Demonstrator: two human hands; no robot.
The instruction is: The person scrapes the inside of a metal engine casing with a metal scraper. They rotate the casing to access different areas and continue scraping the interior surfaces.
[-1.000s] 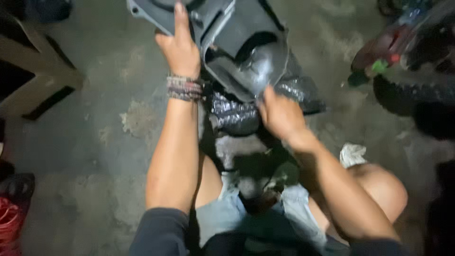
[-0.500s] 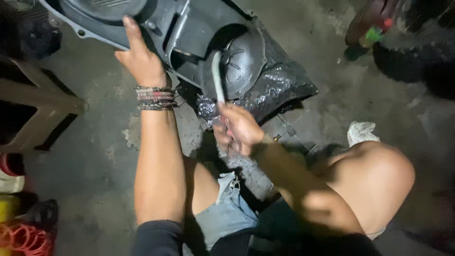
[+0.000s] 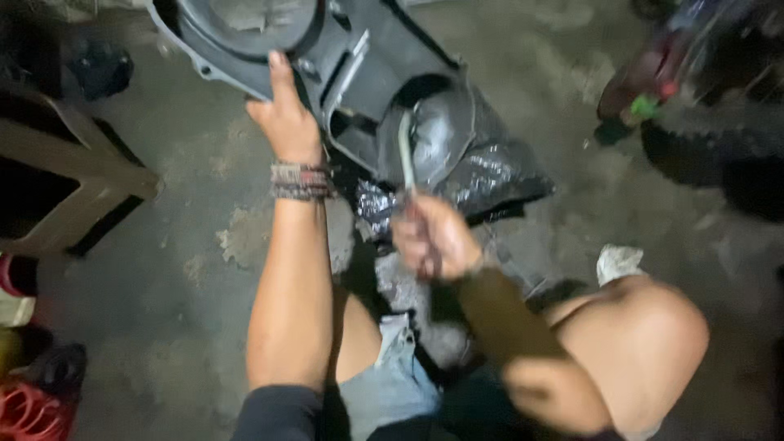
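A large dark grey engine cover (image 3: 351,57) stands tilted on the concrete floor in front of me. My left hand (image 3: 287,122), with beaded bracelets at the wrist, grips its left edge. My right hand (image 3: 433,237) is closed on the handle of a thin metal tool (image 3: 405,151), whose shaft points up into the round hollow of the cover. Crumpled black plastic sheet (image 3: 482,184) lies under and right of the cover. My bare knees and denim shorts fill the bottom of the view.
A wooden frame (image 3: 73,175) stands at the left edge. A red coil (image 3: 28,408) lies at the bottom left. A white rag (image 3: 618,261) rests by my right knee. A tyre (image 3: 719,155) and motorcycle parts sit at the top right.
My right hand has brought the thin tool up into the cover's hollow. My left hand has kept its hold on the cover's edge while the view shifted.
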